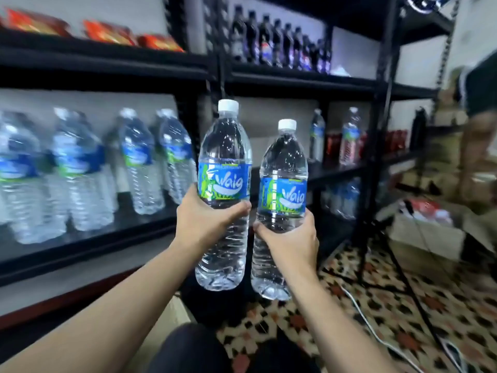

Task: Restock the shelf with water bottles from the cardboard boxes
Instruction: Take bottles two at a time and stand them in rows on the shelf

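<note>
Fingers (235, 210) of left hand (207, 224) wrap left bottle (224, 162) below its label; right hand (290, 238) wraps right bottle (282, 168) likewise.

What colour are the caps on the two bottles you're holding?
White, on both the left bottle's cap and the right bottle's cap; the head view shows them clearly.

Quick count: two hands, two water bottles held up, the left bottle (224, 162) in the left hand (204, 222) and the right bottle (282, 168) in the right hand (291, 239). Shelf bottles (139, 162) on the left: at least four in front, more blurred behind. Two lone bottles (349, 135) far right. Three red packets (107, 32) up top. Dark soda bottles (265, 39): too blurry to count.
</note>
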The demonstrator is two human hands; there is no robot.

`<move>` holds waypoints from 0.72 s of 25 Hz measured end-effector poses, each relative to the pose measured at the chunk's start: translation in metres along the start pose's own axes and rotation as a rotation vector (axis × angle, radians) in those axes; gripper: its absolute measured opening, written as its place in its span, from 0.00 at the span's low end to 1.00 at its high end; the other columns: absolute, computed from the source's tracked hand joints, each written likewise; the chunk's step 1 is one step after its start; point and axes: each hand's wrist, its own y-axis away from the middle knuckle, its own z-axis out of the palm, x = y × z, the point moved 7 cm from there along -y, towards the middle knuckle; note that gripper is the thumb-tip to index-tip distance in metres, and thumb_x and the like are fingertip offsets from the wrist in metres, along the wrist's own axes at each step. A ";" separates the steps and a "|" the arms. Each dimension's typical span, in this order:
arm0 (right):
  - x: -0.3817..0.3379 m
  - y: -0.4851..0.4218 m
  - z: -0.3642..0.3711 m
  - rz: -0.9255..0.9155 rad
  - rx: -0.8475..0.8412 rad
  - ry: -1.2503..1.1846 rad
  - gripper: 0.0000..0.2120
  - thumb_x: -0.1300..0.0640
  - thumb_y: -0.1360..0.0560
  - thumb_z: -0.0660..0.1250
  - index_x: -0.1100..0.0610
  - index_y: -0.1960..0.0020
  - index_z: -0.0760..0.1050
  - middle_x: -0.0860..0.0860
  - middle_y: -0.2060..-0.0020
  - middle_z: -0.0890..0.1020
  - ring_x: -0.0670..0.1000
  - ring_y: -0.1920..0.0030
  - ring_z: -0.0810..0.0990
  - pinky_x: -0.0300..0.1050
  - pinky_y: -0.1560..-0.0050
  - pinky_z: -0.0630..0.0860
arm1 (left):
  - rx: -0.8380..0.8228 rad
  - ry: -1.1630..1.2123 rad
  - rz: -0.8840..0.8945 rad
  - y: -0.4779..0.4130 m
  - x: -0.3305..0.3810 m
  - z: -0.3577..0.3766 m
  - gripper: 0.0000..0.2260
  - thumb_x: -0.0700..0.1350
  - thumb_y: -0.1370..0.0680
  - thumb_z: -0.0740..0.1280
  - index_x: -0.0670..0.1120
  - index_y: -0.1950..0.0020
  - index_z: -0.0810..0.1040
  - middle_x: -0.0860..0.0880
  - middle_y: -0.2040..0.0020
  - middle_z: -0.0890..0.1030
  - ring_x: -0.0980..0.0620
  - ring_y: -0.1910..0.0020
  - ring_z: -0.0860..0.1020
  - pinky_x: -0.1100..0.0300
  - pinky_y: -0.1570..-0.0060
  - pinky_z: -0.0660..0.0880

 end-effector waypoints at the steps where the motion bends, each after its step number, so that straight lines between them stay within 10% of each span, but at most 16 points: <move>1: -0.019 0.005 0.018 -0.041 -0.035 -0.031 0.33 0.48 0.42 0.82 0.47 0.43 0.71 0.42 0.53 0.80 0.45 0.52 0.79 0.39 0.53 0.71 | 0.006 0.020 0.026 -0.003 0.013 -0.023 0.34 0.59 0.46 0.83 0.48 0.45 0.80 0.52 0.55 0.86 0.54 0.54 0.85 0.50 0.49 0.81; 18: -0.180 0.180 0.333 -0.318 -0.682 -0.214 0.43 0.47 0.40 0.83 0.53 0.32 0.65 0.43 0.44 0.72 0.46 0.41 0.73 0.38 0.47 0.66 | 0.689 -0.270 0.095 0.013 0.012 -0.388 0.27 0.51 0.41 0.83 0.53 0.47 0.77 0.56 0.56 0.85 0.61 0.55 0.82 0.60 0.49 0.78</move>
